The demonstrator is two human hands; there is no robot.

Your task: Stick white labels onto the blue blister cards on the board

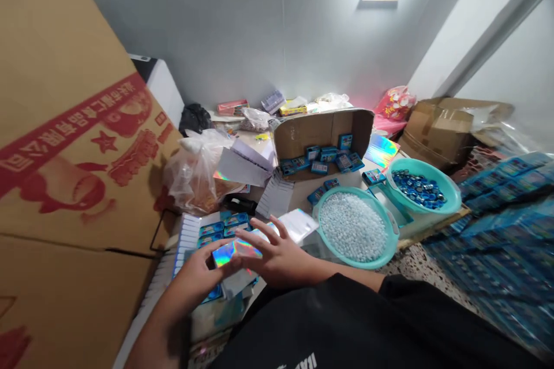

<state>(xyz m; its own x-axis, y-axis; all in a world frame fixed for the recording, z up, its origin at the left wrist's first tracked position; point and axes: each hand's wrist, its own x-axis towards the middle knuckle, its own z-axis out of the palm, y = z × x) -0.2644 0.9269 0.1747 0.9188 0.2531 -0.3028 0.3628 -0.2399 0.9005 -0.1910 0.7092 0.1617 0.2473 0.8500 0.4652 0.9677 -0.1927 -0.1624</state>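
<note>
Across the near side of the table lies a shiny holographic cardboard box (223, 255), its rainbow-coloured end toward the left. My left hand (203, 268) grips that end, thumb on the near side and fingers behind. Over the middle of the box is my right hand (277, 256), its fingers spread and stretched across the surface. A pale silvery panel (298, 226) sticks out beyond the right fingers; I cannot tell if it is part of the same box. Beneath and behind the hands are small blue packs (236, 219) in rows, partly hidden by them.
A turquoise basin (395, 237) of white beads stands at right, beside another turquoise basin (454, 199) of blue pieces. Behind is an open carton (298, 130) with several blue packs. A tall cardboard box (78, 98) blocks the left; stacked blue packs (511, 230) fill the right.
</note>
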